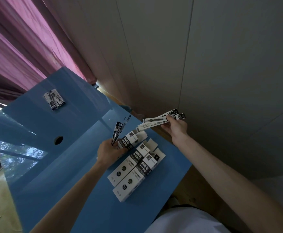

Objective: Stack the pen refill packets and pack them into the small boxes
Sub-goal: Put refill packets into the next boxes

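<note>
Blue tabletop [66, 165], glossy, tilted across the lower left and centre of the frame; pale panelled wall [204, 56] fills the right, purple curtain [19, 47] the upper left. Round hole [58, 140] in the table, left of centre.

Small boxes [134, 169]: three, white with black printed bands, lying side by side at centre frame, flaps open at their upper ends.

Left hand [109, 151]: centre frame, just left of the boxes, fingers curled round a fan of pen refill packets [119, 132] that stick up and to the right from the grip.

Right hand [175, 127]: right of centre, raised above the table's far edge, pinching a second bundle of packets [156, 122]; these run leftward from the fingers, their free ends over the uppermost box, with short ends jutting out to the right.

Loose packets [54, 99]: small heap on the table, upper left, well apart from both hands.
</note>
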Demonstrator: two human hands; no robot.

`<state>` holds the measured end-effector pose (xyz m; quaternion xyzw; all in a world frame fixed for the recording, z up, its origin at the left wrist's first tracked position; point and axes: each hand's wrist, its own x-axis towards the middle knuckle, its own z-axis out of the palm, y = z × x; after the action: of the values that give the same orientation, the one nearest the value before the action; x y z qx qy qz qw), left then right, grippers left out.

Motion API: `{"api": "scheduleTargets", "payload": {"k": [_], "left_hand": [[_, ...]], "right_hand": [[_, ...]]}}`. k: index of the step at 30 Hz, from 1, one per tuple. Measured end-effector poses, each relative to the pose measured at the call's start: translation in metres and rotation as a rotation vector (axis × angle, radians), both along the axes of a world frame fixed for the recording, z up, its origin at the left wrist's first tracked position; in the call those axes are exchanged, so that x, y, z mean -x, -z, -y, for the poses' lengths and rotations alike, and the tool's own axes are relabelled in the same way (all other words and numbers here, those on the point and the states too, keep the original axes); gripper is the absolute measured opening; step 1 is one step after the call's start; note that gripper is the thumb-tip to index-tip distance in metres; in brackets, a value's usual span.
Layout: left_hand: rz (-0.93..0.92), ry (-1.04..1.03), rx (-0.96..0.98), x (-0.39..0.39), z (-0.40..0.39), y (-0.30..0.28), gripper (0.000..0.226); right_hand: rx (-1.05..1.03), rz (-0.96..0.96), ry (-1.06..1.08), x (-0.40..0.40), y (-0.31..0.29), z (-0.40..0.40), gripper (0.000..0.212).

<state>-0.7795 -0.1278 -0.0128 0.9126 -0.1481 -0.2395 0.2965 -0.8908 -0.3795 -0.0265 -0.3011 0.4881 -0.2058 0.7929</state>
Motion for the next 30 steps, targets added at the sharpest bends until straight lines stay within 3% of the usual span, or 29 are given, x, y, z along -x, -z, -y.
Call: {"api": "scheduleTargets", "payload": {"k": [9,19,24,30], "left_hand": [[-0.117,-0.109,0.303,0.016,-0.015,-0.024,0.043],[-0.182,-0.158,0.407,0.016,-0.024,-0.030,0.046],[-0.198,-0.217,0.437,0.012,-0.026,-0.028,0.046],[-0.227,-0.196,0.421,0.006,-0.030,-0.028,0.046]], "right_hand": [[0.268,0.075,-0.182,-0.008,-0.025,-0.009,0.020],[0.547,0.218,-0.252,-0.014,-0.055,-0.042,0.013],[0.410,0.278,-0.180,-0.017,-0.061,-0.037,0.008],[0.379,0.282,-0.312,-0.017,-0.063,-0.027,0.006]]}}
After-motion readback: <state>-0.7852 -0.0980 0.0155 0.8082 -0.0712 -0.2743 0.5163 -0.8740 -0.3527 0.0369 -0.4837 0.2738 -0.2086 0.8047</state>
